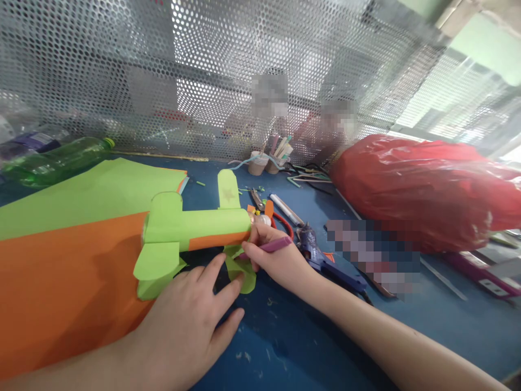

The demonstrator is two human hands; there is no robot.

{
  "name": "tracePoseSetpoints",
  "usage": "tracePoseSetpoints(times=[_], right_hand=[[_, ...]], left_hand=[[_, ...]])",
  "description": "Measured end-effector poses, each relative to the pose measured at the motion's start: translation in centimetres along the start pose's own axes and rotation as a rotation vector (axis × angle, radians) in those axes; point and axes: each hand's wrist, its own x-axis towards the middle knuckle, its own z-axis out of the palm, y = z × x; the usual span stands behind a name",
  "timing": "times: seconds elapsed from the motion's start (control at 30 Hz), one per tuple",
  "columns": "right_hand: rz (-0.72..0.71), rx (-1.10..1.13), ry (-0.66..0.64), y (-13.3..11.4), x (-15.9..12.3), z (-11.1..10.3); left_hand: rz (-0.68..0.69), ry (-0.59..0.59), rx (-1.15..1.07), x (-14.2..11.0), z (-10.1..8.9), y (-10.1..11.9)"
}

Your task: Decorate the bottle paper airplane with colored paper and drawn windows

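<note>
A model plane (215, 220) in light green paper lies on the blue table, with an orange stripe along its near side. Its far wing (228, 190) bears a faint star shape. My right hand (271, 250) is closed round a purple pen (277, 244), whose tip is at the near green wing (244, 279). My left hand (199, 309) lies spread below the body, its fingertips against the near wing. An orange propeller blade (269, 208) shows by the nose, which my right hand partly hides.
Green sheet (101, 190) and orange sheet (69, 288) cover the left side. A blue glue gun (325, 260), scissors (257, 200) and a white pen (285, 208) lie to the right. Behind stand cups (258, 163), a green bottle (61, 163) and a red bag (415, 190).
</note>
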Motion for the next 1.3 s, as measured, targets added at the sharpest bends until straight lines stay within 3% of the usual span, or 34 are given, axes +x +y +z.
tracePoseSetpoints(times=[0.17, 0.4, 0.83, 1.3], right_hand=[[0.026, 0.007, 0.005, -0.27, 0.04, -0.11], [0.041, 0.020, 0.109, -0.63, 0.17, -0.53], [-0.002, 0.003, 0.017, -0.19, 0.06, -0.08], [-0.010, -0.028, 0.020, -0.08, 0.08, -0.14]], left_hand=[[-0.002, -0.014, 0.006, 0.04, 0.07, 0.04], [0.002, -0.032, 0.013, 0.09, -0.03, 0.13], [-0.010, -0.027, 0.012, -0.02, 0.19, 0.08], [0.003, -0.034, 0.027, -0.11, -0.02, 0.07]])
